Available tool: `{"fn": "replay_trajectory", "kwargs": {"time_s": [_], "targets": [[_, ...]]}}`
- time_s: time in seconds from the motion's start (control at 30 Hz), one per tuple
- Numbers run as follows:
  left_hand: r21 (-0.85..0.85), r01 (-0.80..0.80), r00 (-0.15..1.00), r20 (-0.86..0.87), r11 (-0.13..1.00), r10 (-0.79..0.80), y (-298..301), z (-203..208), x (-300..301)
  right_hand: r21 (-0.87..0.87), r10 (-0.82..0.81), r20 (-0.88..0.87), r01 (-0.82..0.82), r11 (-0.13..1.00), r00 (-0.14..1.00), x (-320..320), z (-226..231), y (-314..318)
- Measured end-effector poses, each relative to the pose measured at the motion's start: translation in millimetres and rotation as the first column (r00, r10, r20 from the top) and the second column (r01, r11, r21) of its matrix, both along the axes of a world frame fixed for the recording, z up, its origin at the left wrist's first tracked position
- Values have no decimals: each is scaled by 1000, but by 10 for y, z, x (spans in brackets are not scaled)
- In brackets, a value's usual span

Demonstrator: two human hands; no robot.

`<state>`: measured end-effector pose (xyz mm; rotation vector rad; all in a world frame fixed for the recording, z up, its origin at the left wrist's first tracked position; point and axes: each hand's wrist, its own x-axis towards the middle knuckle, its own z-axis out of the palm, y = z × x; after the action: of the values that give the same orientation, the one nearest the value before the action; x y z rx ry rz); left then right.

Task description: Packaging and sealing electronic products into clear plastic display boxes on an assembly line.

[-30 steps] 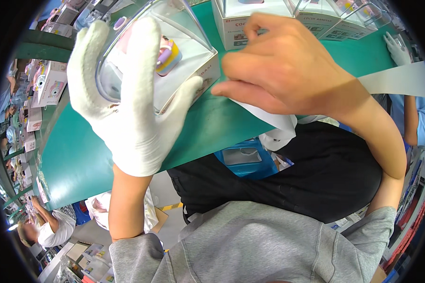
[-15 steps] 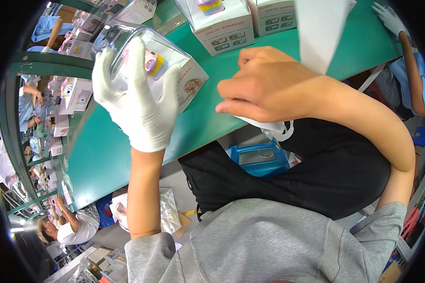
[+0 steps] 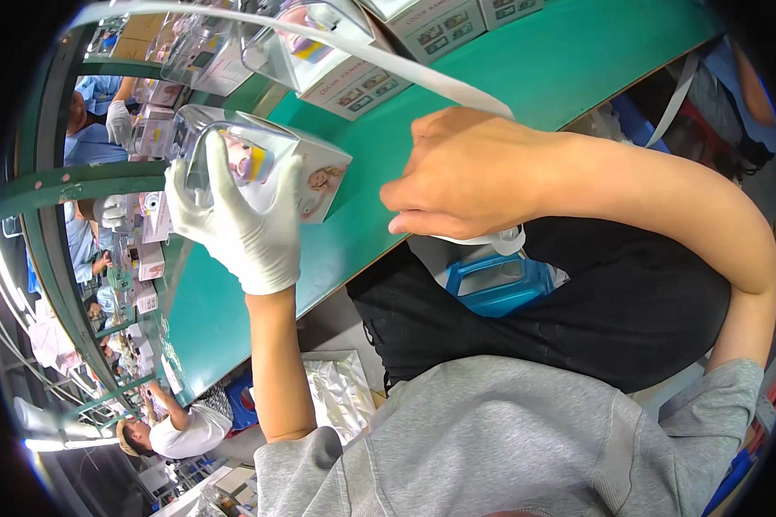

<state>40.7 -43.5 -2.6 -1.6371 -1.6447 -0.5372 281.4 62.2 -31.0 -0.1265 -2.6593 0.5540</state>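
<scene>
Our white-gloved left hand (image 3: 243,228) splays at a clear-plastic-topped white carton (image 3: 317,172), likely light, best base-held. Our bare right hand (image 3: 466,177) curls closed.

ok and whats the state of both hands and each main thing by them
Left hand, gloved, open, fingers spread at the clear cover
Right hand, bare, curled shut; what the fingers hold is mostly hidden
Clear cover, over the toy camera; full seating unclear
Printed camera box, standing on the green table
White strip, loose, arched above the table
</scene>
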Motion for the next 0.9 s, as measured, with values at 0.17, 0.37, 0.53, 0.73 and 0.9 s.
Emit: {"fn": "replay_trajectory", "kwargs": {"time_s": [0.17,0.37,0.53,0.73,0.9], "targets": [[-57,56,998,-4,997,-56,-36,-10,-173,-42,7,22,-6,999,1000,76,29,76],[22,109,993,33,994,-109,-55,-56,-115,-67,21,56,-17,998,998,95,34,73],[26,145,989,18,989,-146,-43,-120,-288,-81,-9,195,25,996,981,140,60,114],[73,220,975,12,973,-221,94,-146,-572,256,-190,-256,255,932,948,-42,-101,357],[195,401,834,327,895,-445,274,-130,-655,569,-199,-321,357,741,926,-30,-127,508]]}}
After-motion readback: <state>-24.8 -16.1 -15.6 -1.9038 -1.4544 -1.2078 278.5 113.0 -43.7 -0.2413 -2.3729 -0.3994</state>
